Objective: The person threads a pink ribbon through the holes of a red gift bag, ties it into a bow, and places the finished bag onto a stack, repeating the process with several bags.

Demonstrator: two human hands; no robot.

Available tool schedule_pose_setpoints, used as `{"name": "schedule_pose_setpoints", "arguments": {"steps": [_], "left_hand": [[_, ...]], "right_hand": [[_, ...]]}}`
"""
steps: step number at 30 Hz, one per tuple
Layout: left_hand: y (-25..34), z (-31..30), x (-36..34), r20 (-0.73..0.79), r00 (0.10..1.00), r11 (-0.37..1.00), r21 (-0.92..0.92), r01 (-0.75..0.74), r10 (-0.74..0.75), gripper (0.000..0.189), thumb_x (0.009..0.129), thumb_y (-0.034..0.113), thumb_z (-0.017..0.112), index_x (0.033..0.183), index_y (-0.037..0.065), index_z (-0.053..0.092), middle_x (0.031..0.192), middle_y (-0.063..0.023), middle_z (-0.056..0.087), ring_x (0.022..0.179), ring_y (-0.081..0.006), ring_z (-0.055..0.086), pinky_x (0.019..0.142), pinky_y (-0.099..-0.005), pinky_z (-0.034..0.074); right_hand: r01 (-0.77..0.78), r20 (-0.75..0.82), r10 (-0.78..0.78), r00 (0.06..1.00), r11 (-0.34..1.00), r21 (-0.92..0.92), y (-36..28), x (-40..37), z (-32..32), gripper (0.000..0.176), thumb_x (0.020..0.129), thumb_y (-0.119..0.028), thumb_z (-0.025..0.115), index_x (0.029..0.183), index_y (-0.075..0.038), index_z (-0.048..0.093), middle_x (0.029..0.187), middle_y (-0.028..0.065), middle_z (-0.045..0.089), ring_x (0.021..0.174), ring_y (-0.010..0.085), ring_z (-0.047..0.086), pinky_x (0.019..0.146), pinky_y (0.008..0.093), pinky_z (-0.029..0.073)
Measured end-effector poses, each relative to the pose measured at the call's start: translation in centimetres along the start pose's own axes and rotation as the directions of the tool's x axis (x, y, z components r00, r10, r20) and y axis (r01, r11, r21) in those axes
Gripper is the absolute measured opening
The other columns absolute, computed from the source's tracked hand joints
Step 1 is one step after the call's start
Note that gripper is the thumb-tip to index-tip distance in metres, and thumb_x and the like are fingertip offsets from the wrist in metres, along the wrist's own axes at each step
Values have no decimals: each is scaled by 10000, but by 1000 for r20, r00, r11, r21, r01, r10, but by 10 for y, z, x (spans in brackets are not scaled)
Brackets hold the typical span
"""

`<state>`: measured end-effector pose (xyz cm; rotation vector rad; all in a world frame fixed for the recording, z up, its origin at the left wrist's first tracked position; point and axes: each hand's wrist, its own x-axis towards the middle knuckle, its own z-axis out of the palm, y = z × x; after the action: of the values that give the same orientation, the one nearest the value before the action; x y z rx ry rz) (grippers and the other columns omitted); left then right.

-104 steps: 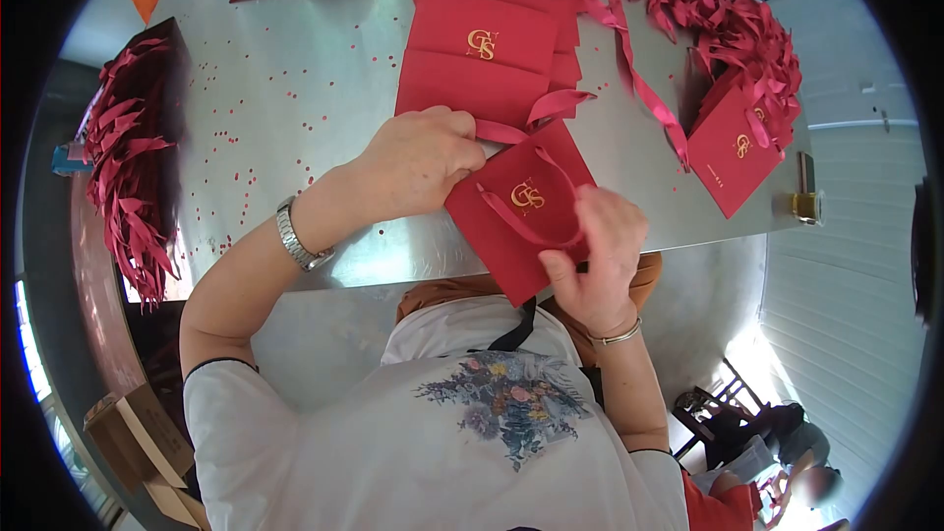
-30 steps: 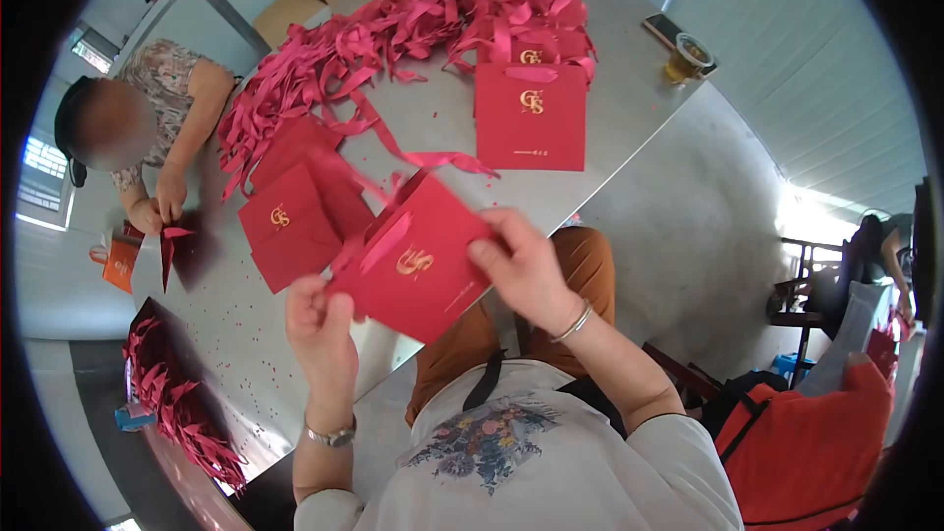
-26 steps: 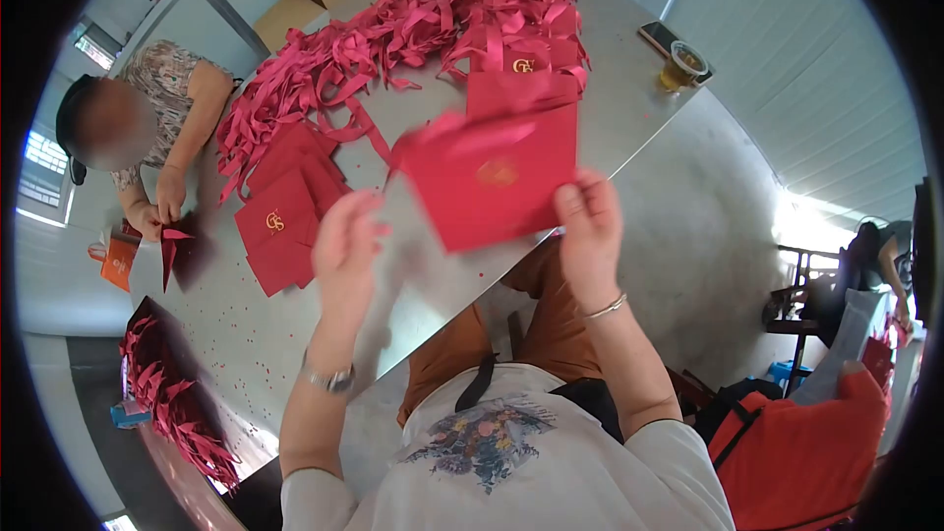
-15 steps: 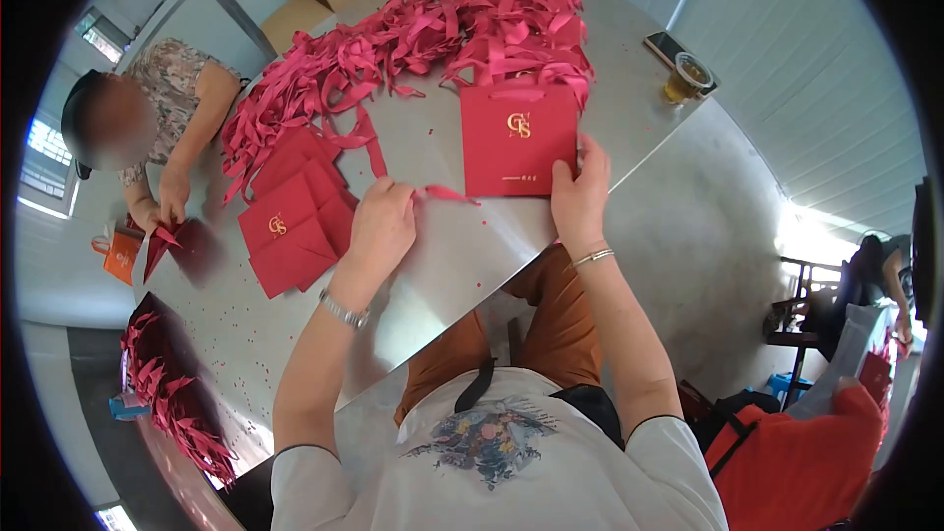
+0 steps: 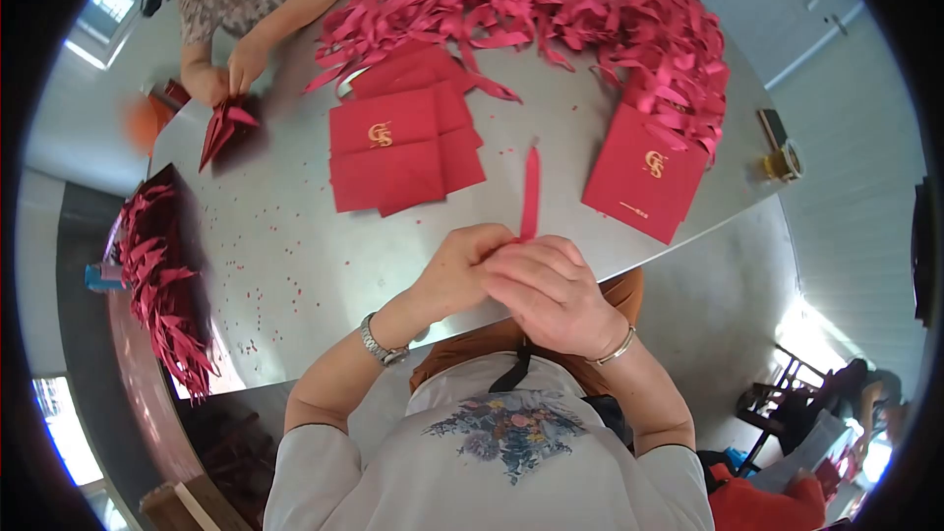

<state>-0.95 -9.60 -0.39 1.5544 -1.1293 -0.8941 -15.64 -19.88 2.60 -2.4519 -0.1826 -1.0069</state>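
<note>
My left hand (image 5: 454, 270) and my right hand (image 5: 553, 297) meet at the table's front edge, fingers closed together on a red ribbon (image 5: 531, 192). The ribbon's free end sticks up from between them over the metal tabletop; the end inside my fingers is hidden. To the right lies a red paper bag (image 5: 644, 172) with a gold logo, its top against the ribbon pile. A stack of folded red bags (image 5: 383, 123) with the same logo lies beyond my left hand.
A large heap of red ribbons (image 5: 551, 5) curves along the table's far side. At the left a co-worker's hands (image 5: 236, 74) hold a red bag (image 5: 228, 133). A box of ribboned bags (image 5: 162, 275) stands at the left edge; a cup (image 5: 782, 163) and phone (image 5: 772, 126) are at the right.
My right hand has let go of the red bag on the right and come over to my left hand. Both now hold the ribbon near my body. The view has turned.
</note>
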Motion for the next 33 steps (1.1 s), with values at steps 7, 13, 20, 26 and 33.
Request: {"name": "schedule_pose_setpoints", "arguments": {"steps": [7, 13, 20, 26, 33], "left_hand": [[21, -38, -14, -130, 962, 961, 174, -216, 240, 309, 807, 113, 690, 1091, 29, 602, 1088, -162, 612, 963, -347, 591, 769, -401, 520], [-15, -139, 56, -265, 813, 408, 912, 38, 518, 338, 818, 158, 681, 1120, 20, 621, 1182, -173, 606, 1122, -347, 555, 966, -475, 427], [-26, -160, 77, -175, 945, 491, 871, 18, 277, 339, 776, 138, 725, 1080, 41, 611, 1053, -100, 604, 1042, -311, 556, 928, -448, 395], [10, -141, 35, -183, 964, 698, 716, -5, 195, 280, 721, 65, 745, 913, 28, 544, 867, -148, 607, 823, -335, 596, 741, -434, 463], [30, -102, 2, -175, 976, 903, 384, 192, -133, 209, 775, 32, 670, 974, -28, 651, 845, -131, 676, 770, -207, 646, 735, -319, 497]], "right_hand": [[-264, -58, 287, 956, 929, 259, 3, 5, 14, 254, 827, 15, 629, 1080, -8, 639, 886, 93, 658, 751, 245, 630, 689, 360, 524], [-584, -143, 599, 788, 800, 138, 23, 11, 50, 365, 996, -116, 496, 1329, 22, 438, 762, 78, 546, 656, 210, 555, 633, 307, 475], [-773, -16, 787, 617, 609, 178, 25, 22, 54, 199, 999, -104, 499, 1151, 5, 565, 756, 109, 573, 676, 223, 565, 661, 317, 485], [-526, -35, 543, 839, 825, 208, 22, 45, 58, 144, 902, -26, 627, 1043, -4, 639, 826, 113, 657, 701, 237, 619, 668, 309, 507], [-625, -76, 675, 734, 715, 314, 12, 39, 78, 112, 841, -65, 707, 916, -14, 642, 796, 118, 675, 645, 230, 662, 584, 319, 518]]}}
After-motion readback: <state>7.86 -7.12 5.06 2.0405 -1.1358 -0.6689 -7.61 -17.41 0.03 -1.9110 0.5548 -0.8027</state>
